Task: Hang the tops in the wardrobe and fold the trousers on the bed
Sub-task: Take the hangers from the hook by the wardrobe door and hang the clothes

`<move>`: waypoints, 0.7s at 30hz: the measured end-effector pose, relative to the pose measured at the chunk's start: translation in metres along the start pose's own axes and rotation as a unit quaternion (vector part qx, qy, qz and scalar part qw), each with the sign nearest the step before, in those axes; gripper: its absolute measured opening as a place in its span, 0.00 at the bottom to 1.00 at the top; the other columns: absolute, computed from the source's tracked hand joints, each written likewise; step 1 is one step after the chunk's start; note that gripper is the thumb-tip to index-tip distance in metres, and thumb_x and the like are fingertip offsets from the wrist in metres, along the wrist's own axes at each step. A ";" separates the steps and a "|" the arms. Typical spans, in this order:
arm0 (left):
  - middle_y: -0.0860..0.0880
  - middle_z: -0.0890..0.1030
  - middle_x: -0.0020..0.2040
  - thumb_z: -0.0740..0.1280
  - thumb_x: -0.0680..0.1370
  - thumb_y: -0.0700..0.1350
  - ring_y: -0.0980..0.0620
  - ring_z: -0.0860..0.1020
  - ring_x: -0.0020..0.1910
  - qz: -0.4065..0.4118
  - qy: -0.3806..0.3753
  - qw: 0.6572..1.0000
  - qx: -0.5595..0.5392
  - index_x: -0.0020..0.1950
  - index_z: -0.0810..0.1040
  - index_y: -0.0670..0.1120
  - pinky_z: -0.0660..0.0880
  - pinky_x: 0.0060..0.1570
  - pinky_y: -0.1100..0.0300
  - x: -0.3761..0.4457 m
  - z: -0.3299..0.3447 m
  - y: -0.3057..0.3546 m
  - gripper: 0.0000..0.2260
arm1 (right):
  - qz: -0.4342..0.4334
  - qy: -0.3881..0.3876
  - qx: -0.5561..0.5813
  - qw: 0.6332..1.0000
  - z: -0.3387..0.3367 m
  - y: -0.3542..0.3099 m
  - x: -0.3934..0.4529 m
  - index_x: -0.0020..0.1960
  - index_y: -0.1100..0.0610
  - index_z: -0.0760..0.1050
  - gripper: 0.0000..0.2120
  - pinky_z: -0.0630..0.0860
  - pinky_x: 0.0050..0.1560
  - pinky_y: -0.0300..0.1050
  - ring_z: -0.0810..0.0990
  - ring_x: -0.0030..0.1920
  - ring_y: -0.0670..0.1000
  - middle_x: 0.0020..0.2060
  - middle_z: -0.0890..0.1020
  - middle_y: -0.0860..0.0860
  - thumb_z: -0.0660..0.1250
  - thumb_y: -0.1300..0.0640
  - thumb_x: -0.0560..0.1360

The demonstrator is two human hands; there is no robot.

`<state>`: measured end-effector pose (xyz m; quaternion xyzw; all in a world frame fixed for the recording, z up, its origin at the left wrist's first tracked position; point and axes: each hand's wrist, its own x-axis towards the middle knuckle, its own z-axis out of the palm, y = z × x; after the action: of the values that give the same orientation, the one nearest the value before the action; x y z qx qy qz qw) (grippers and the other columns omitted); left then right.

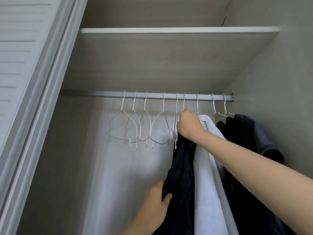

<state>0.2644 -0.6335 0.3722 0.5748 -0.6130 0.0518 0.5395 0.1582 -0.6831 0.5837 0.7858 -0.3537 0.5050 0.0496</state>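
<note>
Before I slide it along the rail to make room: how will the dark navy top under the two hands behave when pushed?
The dark navy top hangs in limp folds, so it will likely sway and bunch rather than move stiffly. Its thin white wire hanger probably slides easily on the ribbed metal rail. It may drag the white garment pressed alongside.

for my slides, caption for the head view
Right hand hooks dark top onto wardrobe rail; left hand grips it.
</note>
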 end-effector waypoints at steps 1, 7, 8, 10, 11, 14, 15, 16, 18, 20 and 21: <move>0.60 0.78 0.60 0.64 0.80 0.39 0.64 0.76 0.59 0.002 -0.003 1.000 -0.001 0.70 0.72 0.52 0.64 0.54 0.82 -0.003 0.001 0.001 0.19 | -0.027 0.009 -0.046 0.999 0.003 0.002 -0.010 0.54 0.66 0.68 0.09 0.66 0.41 0.47 0.76 0.53 0.63 0.54 0.76 0.63 0.58 0.68 0.74; 0.74 0.71 0.55 0.66 0.78 0.40 0.81 0.70 0.53 0.011 -0.057 0.998 -0.007 0.62 0.62 0.69 0.64 0.51 0.83 -0.024 0.007 0.003 0.26 | -0.099 0.021 -0.197 0.975 0.030 0.021 -0.061 0.65 0.62 0.62 0.20 0.70 0.46 0.48 0.72 0.58 0.61 0.63 0.66 0.59 0.61 0.62 0.75; 0.72 0.73 0.56 0.66 0.78 0.40 0.78 0.71 0.54 0.010 -0.060 0.998 -0.007 0.63 0.64 0.67 0.66 0.54 0.81 -0.025 0.006 0.003 0.25 | -0.106 0.022 -0.200 0.974 0.032 0.025 -0.064 0.66 0.62 0.61 0.21 0.70 0.45 0.47 0.72 0.57 0.60 0.64 0.66 0.58 0.61 0.61 0.75; 0.66 0.75 0.60 0.66 0.77 0.39 0.71 0.74 0.59 0.003 -0.069 0.998 -0.002 0.68 0.66 0.60 0.68 0.60 0.74 -0.032 0.003 0.002 0.25 | -0.115 0.023 -0.194 0.974 0.030 0.030 -0.073 0.69 0.61 0.59 0.23 0.71 0.48 0.47 0.72 0.57 0.60 0.64 0.65 0.58 0.60 0.60 0.76; 0.64 0.75 0.61 0.66 0.77 0.38 0.69 0.74 0.59 0.002 -0.074 0.997 0.000 0.69 0.66 0.58 0.69 0.62 0.71 -0.037 0.000 0.003 0.24 | -0.118 0.023 -0.188 0.975 0.028 0.032 -0.077 0.70 0.61 0.58 0.24 0.72 0.49 0.48 0.71 0.58 0.60 0.65 0.65 0.58 0.60 0.60 0.76; 0.61 0.76 0.61 0.66 0.77 0.38 0.66 0.75 0.59 -0.010 -0.078 0.997 0.010 0.69 0.67 0.56 0.70 0.64 0.66 -0.053 -0.008 0.009 0.23 | -0.133 0.004 -0.153 0.979 0.015 0.033 -0.091 0.72 0.60 0.56 0.25 0.70 0.53 0.49 0.70 0.60 0.61 0.66 0.64 0.58 0.58 0.60 0.77; 0.60 0.77 0.62 0.66 0.78 0.38 0.64 0.75 0.60 -0.017 -0.077 0.997 0.013 0.69 0.67 0.55 0.70 0.65 0.65 -0.060 -0.011 0.012 0.23 | -0.139 -0.005 -0.142 0.980 0.010 0.033 -0.098 0.71 0.60 0.56 0.24 0.70 0.54 0.50 0.70 0.61 0.62 0.66 0.64 0.58 0.58 0.59 0.77; 0.59 0.77 0.62 0.66 0.78 0.38 0.63 0.75 0.61 -0.025 -0.079 0.996 0.013 0.70 0.67 0.54 0.70 0.65 0.64 -0.067 -0.013 0.015 0.23 | -0.147 -0.008 -0.132 0.980 0.005 0.033 -0.106 0.71 0.60 0.57 0.24 0.70 0.54 0.51 0.69 0.62 0.62 0.66 0.64 0.58 0.57 0.58 0.77; 0.57 0.77 0.63 0.66 0.78 0.39 0.60 0.76 0.61 -0.048 -0.087 0.995 0.011 0.70 0.67 0.53 0.71 0.63 0.65 -0.083 -0.018 0.021 0.22 | -0.161 -0.013 -0.119 0.980 -0.008 0.032 -0.122 0.73 0.60 0.55 0.26 0.70 0.58 0.51 0.67 0.65 0.61 0.68 0.64 0.57 0.57 0.57 0.78; 0.56 0.78 0.60 0.65 0.79 0.38 0.61 0.77 0.57 -0.072 -0.092 0.993 -0.007 0.69 0.67 0.54 0.74 0.57 0.68 -0.105 -0.023 0.026 0.21 | -0.170 -0.026 -0.115 0.978 -0.020 0.031 -0.146 0.76 0.60 0.51 0.29 0.71 0.61 0.50 0.65 0.67 0.58 0.70 0.63 0.56 0.57 0.56 0.78; 0.57 0.78 0.58 0.65 0.79 0.37 0.62 0.78 0.54 -0.080 -0.088 0.993 -0.023 0.67 0.68 0.55 0.75 0.53 0.69 -0.116 -0.025 0.026 0.20 | -0.178 -0.033 -0.117 0.976 -0.023 0.031 -0.160 0.77 0.60 0.50 0.30 0.71 0.61 0.49 0.65 0.68 0.57 0.71 0.63 0.55 0.56 0.55 0.79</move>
<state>0.2314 -0.5321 0.3134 0.6123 -0.6111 -0.0567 0.4985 0.0832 -0.6156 0.4540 0.8410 -0.2660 0.4172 0.2190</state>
